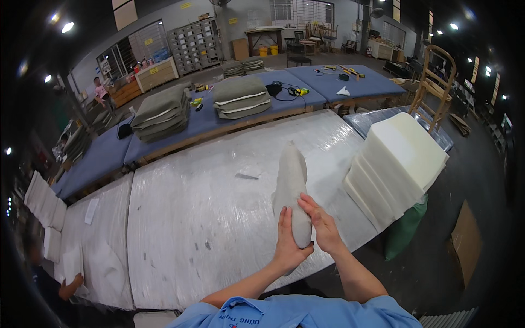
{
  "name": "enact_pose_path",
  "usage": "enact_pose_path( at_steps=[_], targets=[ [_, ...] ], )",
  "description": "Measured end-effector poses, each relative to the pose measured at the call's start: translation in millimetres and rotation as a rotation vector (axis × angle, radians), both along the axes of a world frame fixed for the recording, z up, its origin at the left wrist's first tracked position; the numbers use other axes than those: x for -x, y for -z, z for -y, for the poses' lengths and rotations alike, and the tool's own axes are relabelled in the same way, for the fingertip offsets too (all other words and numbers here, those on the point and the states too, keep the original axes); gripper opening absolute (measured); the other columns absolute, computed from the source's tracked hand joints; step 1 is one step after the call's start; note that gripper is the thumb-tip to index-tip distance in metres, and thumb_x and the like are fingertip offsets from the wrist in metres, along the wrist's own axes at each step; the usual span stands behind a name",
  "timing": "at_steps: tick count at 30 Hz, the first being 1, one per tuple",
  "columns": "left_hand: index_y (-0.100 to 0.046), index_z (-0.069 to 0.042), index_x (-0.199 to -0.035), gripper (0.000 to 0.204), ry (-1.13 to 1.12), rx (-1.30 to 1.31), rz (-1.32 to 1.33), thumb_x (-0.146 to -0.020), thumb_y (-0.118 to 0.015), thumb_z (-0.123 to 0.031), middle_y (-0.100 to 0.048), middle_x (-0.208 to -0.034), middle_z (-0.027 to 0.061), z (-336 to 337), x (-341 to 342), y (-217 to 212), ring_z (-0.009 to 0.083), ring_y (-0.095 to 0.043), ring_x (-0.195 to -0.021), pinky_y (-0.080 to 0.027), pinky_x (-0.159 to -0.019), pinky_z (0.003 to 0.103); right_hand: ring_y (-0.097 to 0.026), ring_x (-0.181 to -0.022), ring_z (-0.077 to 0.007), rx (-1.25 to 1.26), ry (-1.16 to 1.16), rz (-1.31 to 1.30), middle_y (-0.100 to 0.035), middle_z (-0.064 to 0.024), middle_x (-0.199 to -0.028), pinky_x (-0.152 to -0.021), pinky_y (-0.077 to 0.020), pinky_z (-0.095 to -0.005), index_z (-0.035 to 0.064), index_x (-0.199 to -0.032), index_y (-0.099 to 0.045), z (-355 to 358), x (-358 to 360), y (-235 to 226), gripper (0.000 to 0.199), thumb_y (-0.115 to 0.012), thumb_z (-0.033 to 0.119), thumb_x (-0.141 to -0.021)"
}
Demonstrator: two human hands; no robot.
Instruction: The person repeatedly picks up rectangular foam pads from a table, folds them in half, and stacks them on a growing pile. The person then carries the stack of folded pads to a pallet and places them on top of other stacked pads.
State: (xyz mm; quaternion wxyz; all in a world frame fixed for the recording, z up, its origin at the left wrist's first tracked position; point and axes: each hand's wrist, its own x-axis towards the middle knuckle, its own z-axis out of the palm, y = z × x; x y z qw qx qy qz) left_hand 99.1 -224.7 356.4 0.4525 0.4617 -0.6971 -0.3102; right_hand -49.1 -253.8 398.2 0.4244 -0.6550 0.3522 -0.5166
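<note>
A pale grey fabric-covered cushion (291, 177) stands on its narrow edge in front of me, over the plastic-wrapped table (191, 218). My left hand (290, 243) holds its near end from the left and below, thumb under it and fingers up along its side. My right hand (321, 225) presses against the right side with fingers fairly straight. The cushion's broad faces are mostly turned out of sight. To the right, a stack of white foam pads (396, 164) leans on the table's edge.
Behind the table, blue-topped benches (213, 117) carry stacks of grey-green cushions (161, 112) and yellow-green power tools (298, 92). A wooden chair frame (435, 87) stands at the far right. A green bag (406, 227) hangs below the foam. At the left, a co-worker's hand (72, 284) touches a white pad.
</note>
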Motion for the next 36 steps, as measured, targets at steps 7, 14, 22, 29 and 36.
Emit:
enact_pose_path(
  at_steps=[7, 14, 22, 29, 36],
  targets=[
    [-0.006, -0.004, -0.162, 0.119, 0.110, 0.163, 0.018, -0.073, -0.084, -0.015, -0.013, -0.164, 0.0308, -21, -23, 24, 0.0476, -0.017, -0.153, -0.022, -0.123, 0.054, -0.041, -0.147, -0.0368, 0.171, 0.113, -0.210, -0.056, -0.0168, -0.149, -0.126, -0.0218, -0.0449, 0.0025, -0.140, -0.061, 58, -1, 24, 0.050, -0.036, 0.036, -0.113],
    [-0.008, -0.016, -0.164, 0.120, 0.146, 0.143, -0.048, -0.073, -0.086, -0.015, -0.010, -0.165, 0.0308, -41, -43, 50, 0.0487, -0.016, -0.154, -0.025, -0.121, 0.058, -0.046, -0.142, -0.0377, 0.223, 0.147, -0.328, -0.058, -0.0161, -0.147, -0.123, -0.0263, -0.0475, 0.0046, -0.137, -0.064, 104, -7, 37, 0.044, -0.040, 0.031, -0.110],
    [-0.016, -0.013, -0.163, 0.114, 0.184, 0.125, -0.059, -0.074, -0.086, -0.016, -0.011, -0.167, 0.0295, -35, -41, 46, 0.0495, -0.019, -0.153, -0.029, -0.121, 0.056, -0.062, -0.128, -0.0317, 0.218, 0.261, -0.314, -0.067, -0.0172, -0.135, -0.114, -0.0405, -0.0394, 0.0054, -0.127, -0.071, 192, 5, 39, 0.037, -0.050, 0.028, -0.106],
    [-0.029, -0.009, -0.159, 0.107, -0.084, 0.018, 0.045, -0.068, -0.086, -0.015, -0.043, -0.154, 0.0248, -28, -49, 74, 0.0431, -0.044, -0.140, -0.038, -0.115, 0.048, -0.062, -0.129, -0.0271, 0.019, 0.456, -0.306, -0.066, -0.0126, -0.139, -0.109, -0.0451, -0.0329, 0.0071, -0.122, -0.074, 216, 45, 53, 0.038, -0.057, 0.034, -0.102],
    [-0.051, -0.005, -0.138, 0.086, -0.347, 0.099, 0.307, -0.061, -0.089, -0.012, -0.064, -0.128, 0.0170, 14, -94, 106, 0.0382, -0.062, -0.116, -0.049, -0.098, 0.048, -0.061, -0.129, -0.0253, -0.241, 0.702, -0.275, -0.067, -0.0137, -0.137, -0.110, -0.0425, -0.0315, 0.0017, -0.125, -0.072, 233, 112, 81, 0.044, -0.058, 0.037, -0.101]
  ],
)
